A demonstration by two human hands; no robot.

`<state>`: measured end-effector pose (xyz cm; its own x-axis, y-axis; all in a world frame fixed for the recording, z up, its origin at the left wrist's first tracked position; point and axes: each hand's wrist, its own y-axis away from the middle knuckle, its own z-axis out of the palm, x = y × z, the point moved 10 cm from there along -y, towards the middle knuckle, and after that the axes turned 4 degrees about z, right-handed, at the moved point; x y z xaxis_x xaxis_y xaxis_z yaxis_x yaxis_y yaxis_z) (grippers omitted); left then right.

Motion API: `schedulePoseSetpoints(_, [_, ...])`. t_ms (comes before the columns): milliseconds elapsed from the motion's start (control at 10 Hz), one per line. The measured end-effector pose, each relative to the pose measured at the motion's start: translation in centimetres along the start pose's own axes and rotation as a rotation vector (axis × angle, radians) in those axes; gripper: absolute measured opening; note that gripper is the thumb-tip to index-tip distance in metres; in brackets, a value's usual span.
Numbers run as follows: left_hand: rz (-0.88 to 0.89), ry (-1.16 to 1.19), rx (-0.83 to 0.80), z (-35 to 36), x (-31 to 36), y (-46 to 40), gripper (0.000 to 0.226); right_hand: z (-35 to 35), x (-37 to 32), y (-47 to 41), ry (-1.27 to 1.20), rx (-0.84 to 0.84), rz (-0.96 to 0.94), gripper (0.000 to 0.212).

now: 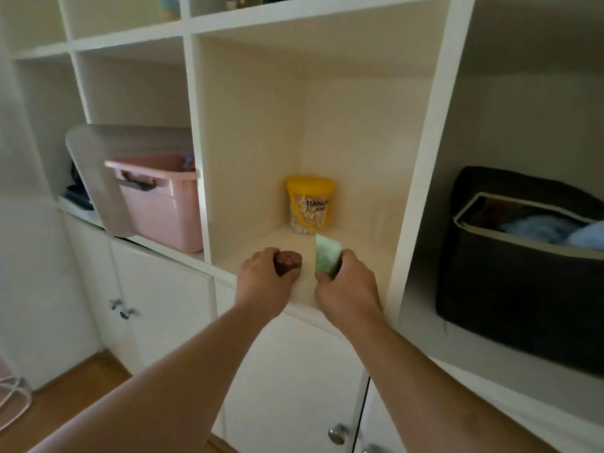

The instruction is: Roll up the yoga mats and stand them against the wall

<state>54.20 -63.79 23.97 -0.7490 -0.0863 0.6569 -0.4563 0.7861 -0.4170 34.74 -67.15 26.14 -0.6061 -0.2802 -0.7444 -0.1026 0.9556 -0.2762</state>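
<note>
While parked at the cubby shelf with both grips loaded, nowhere near rolling anything. Yoga mats not in view at all; cannot say where they lie.

Risks from here, as judged:
- Setting the red-brown knob down right at the shelf's front lip. Looks round, so likely to roll off onto the floor if released on its side.
- Standing the pale green block on its narrow edge. Thin and tall, so likely to tip, possibly forward off the lip.
- Pushing either piece too deep and bumping the yellow-lidded jar at the back of the cubby. Near the green block, not touching.
- Heading back to the mats with grips full. No way to roll a mat like that, so both pieces need to be dropped off first.

Grip state:
- Left grip: fingers curled round the red-brown knob from the left, clamped on it, knob end poking out toward the right. Cannot tell whether resting on the shelf or held just above.
- Right grip: thumb and fingers pinched on the lower part of the green block, upper corner sticking up clear of the fingers, tilted slightly.
- Grips near each other, not touching.

Either side: pink bin in the left cubby, dark fabric box in the right one. Neither involved.
</note>
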Motion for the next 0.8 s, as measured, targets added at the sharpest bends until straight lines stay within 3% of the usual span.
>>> schedulePoseSetpoints(200, [-0.017,-0.089,0.003,0.8,-0.3,-0.1,0.068,0.5,0.3,0.1,0.032,-0.047,0.027,0.028])
schedulePoseSetpoints(600, [0.040,0.017,-0.033,-0.5,-0.1,3.6,0.072,0.1,-0.3,1.2,-0.003,-0.011,0.012,0.054])
schedulePoseSetpoints(800, [0.068,0.048,-0.047,-1.7,-0.6,7.6,0.071,-1.5,-0.7,2.9,0.068,0.185,-0.043,0.045])
